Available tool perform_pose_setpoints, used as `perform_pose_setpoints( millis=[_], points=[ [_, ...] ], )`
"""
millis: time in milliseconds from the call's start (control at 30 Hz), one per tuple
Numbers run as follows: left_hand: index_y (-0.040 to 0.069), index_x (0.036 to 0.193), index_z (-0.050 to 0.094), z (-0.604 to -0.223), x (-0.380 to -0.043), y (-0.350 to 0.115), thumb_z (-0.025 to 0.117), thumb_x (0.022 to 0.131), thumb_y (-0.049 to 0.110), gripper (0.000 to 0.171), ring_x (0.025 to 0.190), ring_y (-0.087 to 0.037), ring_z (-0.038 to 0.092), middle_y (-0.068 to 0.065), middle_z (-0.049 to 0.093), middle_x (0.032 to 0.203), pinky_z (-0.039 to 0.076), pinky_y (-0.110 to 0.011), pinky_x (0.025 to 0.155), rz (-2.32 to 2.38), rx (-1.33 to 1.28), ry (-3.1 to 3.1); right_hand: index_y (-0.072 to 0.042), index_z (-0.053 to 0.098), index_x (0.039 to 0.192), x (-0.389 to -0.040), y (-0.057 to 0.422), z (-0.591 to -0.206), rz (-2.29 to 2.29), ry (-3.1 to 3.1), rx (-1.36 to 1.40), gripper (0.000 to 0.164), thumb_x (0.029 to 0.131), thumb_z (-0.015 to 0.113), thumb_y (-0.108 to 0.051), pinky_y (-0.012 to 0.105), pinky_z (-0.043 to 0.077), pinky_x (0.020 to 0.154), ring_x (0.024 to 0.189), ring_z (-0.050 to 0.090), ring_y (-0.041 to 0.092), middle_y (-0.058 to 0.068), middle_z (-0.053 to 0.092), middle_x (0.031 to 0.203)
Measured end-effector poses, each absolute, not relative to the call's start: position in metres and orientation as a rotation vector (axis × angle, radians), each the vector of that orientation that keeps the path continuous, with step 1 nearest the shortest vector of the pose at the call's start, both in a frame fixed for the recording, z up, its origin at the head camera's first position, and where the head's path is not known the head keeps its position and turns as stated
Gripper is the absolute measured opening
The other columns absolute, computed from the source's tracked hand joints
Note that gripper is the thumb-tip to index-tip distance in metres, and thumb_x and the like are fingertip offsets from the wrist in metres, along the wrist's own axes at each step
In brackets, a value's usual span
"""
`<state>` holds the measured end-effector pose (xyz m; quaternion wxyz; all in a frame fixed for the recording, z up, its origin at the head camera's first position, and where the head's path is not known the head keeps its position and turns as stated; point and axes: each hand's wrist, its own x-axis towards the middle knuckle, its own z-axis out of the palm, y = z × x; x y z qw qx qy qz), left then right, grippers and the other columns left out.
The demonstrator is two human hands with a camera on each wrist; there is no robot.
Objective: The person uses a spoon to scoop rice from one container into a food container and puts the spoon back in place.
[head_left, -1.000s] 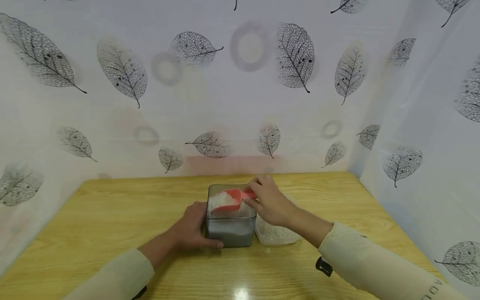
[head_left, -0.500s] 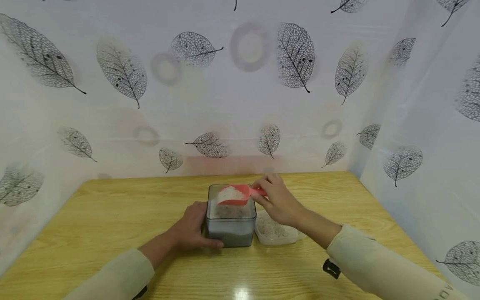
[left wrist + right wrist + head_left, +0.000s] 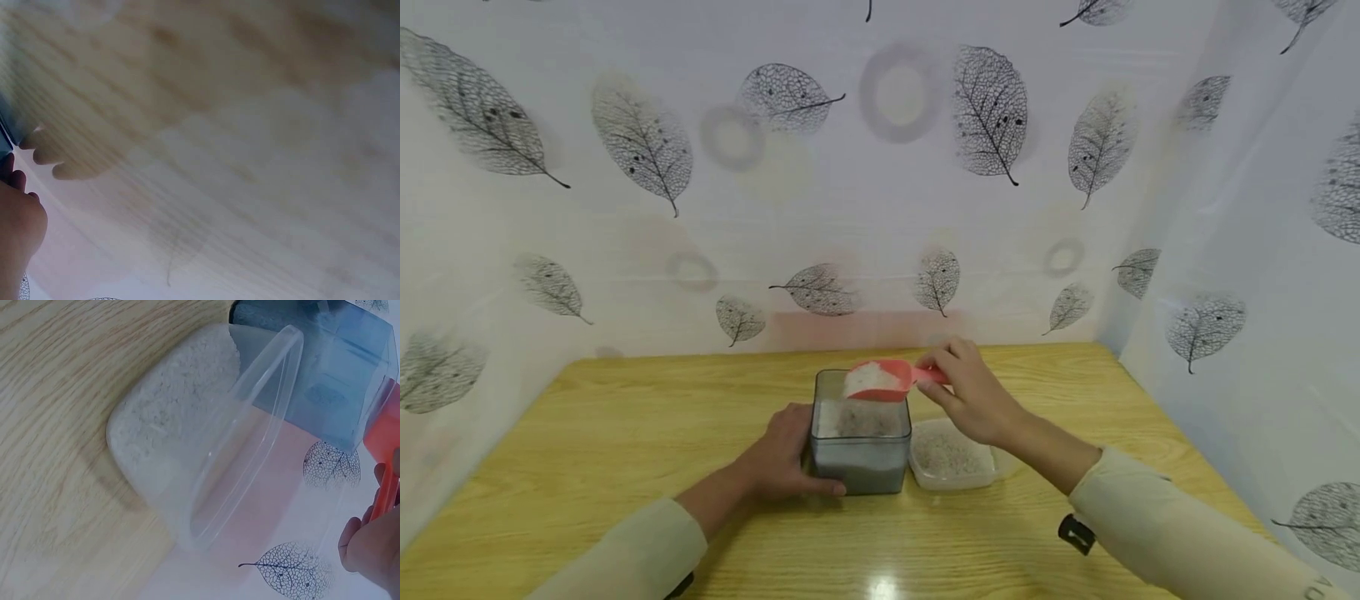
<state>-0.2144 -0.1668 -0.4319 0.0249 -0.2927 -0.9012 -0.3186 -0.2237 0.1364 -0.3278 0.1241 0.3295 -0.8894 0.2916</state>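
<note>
In the head view my left hand (image 3: 782, 458) holds the left side of a grey see-through square container (image 3: 861, 462), thumb along its front. White rice-like grains (image 3: 865, 419) lie inside. My right hand (image 3: 973, 392) grips the handle of a red scoop (image 3: 891, 383), which is heaped with the same grains and held nearly level over the container's back right rim. The right wrist view shows the scoop (image 3: 384, 425) at its right edge, fingers round the handle. Only part of my left hand (image 3: 22, 215) appears in the left wrist view, against the container's edge.
Just right of the container stands a low clear plastic tub (image 3: 955, 479) with a layer of grains in it. Both stand on a wood-grain table (image 3: 647, 433). A white curtain (image 3: 850, 208) with a leaf print hangs behind and along the sides.
My right hand has lifted the loaded scoop out of the container's grains and moved it right and back. My left hand has stayed on the container.
</note>
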Motion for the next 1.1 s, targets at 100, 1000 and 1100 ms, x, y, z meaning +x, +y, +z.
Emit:
perform_pose_setpoints(
  millis=[100, 1000, 1100],
  points=[
    [0.025, 0.141, 0.045, -0.433, -0.216, -0.164, 0.081, 0.063, 0.071, 0.097, 0.118, -0.014, 0.047, 0.007, 0.056, 0.132, 0.034, -0.051, 0.107, -0.987, -0.915, -2.782, -0.002, 0.065, 0.112, -0.224, 0.144, -0.324, 0.837, -2.584, 0.945, 0.019, 0.098, 0.062, -0.015, 0.037, 0.038, 0.081, 0.097, 0.042, 0.023, 0.007, 0.053, 0.103],
    [0.024, 0.141, 0.045, -0.432, -0.215, -0.168, 0.081, 0.063, 0.071, 0.098, 0.117, -0.013, 0.047, 0.007, 0.057, 0.132, 0.034, -0.050, 0.107, -0.975, -0.930, -2.763, -0.004, 0.065, 0.106, -0.235, 0.222, -0.342, 0.655, -2.532, 0.893, 0.010, 0.097, 0.063, -0.010, 0.038, 0.035, 0.079, 0.095, 0.040, 0.020, 0.006, 0.052, 0.100],
    [0.024, 0.142, 0.044, -0.432, -0.214, -0.167, 0.081, 0.063, 0.070, 0.099, 0.117, -0.013, 0.046, 0.007, 0.056, 0.132, 0.033, -0.050, 0.107, -0.977, -0.923, -2.774, -0.006, 0.065, 0.105, -0.233, 0.226, -0.343, 0.580, -2.537, 0.938, 0.010, 0.096, 0.064, -0.010, 0.037, 0.034, 0.077, 0.092, 0.039, 0.019, 0.006, 0.052, 0.100]
  ],
)
